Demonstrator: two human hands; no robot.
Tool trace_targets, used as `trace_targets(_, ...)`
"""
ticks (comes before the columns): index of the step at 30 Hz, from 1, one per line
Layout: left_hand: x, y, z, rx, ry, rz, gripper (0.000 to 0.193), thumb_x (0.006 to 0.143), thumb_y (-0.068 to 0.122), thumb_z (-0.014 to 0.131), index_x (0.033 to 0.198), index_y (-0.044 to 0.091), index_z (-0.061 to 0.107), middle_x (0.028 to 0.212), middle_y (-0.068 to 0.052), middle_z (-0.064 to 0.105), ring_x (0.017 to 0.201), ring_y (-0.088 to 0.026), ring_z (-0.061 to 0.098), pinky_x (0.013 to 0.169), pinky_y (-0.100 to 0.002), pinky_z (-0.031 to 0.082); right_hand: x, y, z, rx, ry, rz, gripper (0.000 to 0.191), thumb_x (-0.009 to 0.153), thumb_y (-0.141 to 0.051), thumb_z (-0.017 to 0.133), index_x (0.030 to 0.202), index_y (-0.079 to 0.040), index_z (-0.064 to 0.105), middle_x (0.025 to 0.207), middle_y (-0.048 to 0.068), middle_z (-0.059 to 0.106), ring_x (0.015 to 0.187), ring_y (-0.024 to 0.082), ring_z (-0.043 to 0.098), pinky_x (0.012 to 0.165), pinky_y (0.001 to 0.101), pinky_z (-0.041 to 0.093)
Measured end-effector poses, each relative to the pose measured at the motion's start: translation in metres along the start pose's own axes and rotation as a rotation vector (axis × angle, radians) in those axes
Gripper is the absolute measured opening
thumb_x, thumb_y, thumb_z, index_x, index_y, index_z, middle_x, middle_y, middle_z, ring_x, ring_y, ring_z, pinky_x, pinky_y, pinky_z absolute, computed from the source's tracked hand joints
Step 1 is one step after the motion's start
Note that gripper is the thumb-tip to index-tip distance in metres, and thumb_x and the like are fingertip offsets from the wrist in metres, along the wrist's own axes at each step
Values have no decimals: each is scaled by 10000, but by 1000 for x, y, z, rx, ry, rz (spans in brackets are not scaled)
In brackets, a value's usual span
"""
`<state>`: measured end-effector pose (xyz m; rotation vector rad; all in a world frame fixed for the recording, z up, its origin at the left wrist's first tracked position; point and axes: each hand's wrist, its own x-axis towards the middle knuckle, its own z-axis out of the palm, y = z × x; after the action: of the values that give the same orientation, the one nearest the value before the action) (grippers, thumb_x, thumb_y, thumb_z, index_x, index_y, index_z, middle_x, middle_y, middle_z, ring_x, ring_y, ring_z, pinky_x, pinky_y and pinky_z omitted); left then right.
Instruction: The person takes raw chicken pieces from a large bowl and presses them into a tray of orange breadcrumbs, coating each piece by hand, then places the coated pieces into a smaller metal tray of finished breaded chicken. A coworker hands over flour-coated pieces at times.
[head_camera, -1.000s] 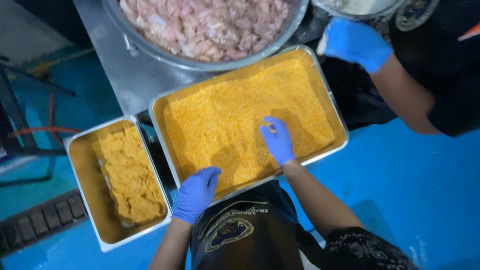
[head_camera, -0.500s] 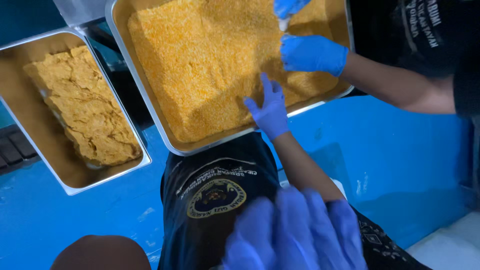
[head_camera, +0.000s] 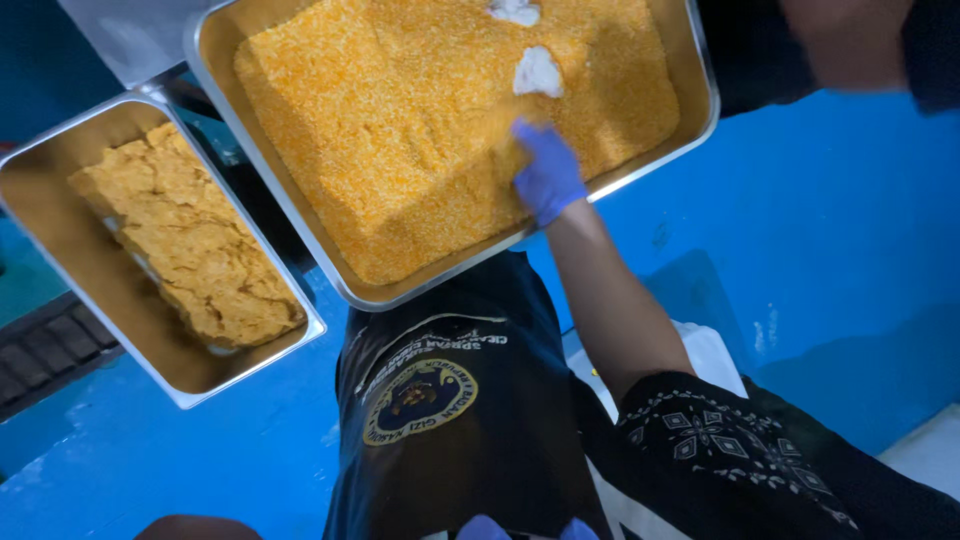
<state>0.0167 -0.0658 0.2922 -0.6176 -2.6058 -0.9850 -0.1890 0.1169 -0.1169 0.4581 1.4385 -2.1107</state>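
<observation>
My right hand (head_camera: 547, 175), in a blue glove, rests palm down in the large steel tray (head_camera: 700, 110) of orange breadcrumbs (head_camera: 400, 110). Its fingertips press into the crumbs and are blurred, and I see nothing gripped in it. Just beyond it a pale raw meat piece (head_camera: 538, 72) lies on the crumbs. A second pale piece (head_camera: 515, 10) lies at the top edge. Of my left hand (head_camera: 512, 528) only blue gloved fingertips show at the bottom edge, in front of my dark apron (head_camera: 440, 400).
A smaller steel tray (head_camera: 60, 270) to the left holds a heap of breaded pieces (head_camera: 185, 250). Another person's dark-sleeved arm (head_camera: 850, 30) is at the top right. Blue floor (head_camera: 820, 250) lies below and to the right, with a dark grate (head_camera: 45, 350) at the left.
My left hand has dropped from in front of the camera to the bottom edge. The other person's gloved hand has left the tray, where two pale pieces now lie. My right hand has pushed further into the crumbs.
</observation>
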Motion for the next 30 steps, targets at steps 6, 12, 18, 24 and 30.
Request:
trace_targets(6,5,6,-8,-11,-11,-14,343,900,241,698,1205,96,635,1091,-97,710,997,-298,690,863,-431,533,9,-17,-19,503,88,-40,381,967,-99,683,1316,-92,531,1287,90,589,1184,264,572,989,452,549)
trace_targets(12,10,11,-15,-37,-18,-49,308,905,236,704,1177,102,650,1069,-90,719,984,-292,697,859,-424,541,-25,18,13,-233,262,-17,710,946,-201,745,1534,-106,357,1492,71,490,1370,214,454,1131,414,380)
trace_targets(18,20,10,7,-68,-34,-57,272,910,230,709,1148,108,665,1048,-83,728,971,-286,705,854,-417,548,-2,26,31,-156,224,-113,811,783,-78,769,1483,-49,361,1435,161,521,1313,292,510,1093,426,433)
trace_targets(24,18,6,26,-73,-34,-82,237,914,225,715,1120,114,679,1027,-76,736,958,-279,712,849,-411,555,58,-36,13,484,-212,-90,561,1027,-218,689,1475,16,447,1366,198,561,1246,372,511,1074,525,429)
trace_targets(30,19,10,18,-121,-25,-133,201,919,220,721,1092,120,694,1005,-68,745,944,-273,719,844,-404,563,39,-45,21,-97,110,-177,596,934,-332,656,1476,-151,484,1488,118,523,1372,309,489,1128,461,396)
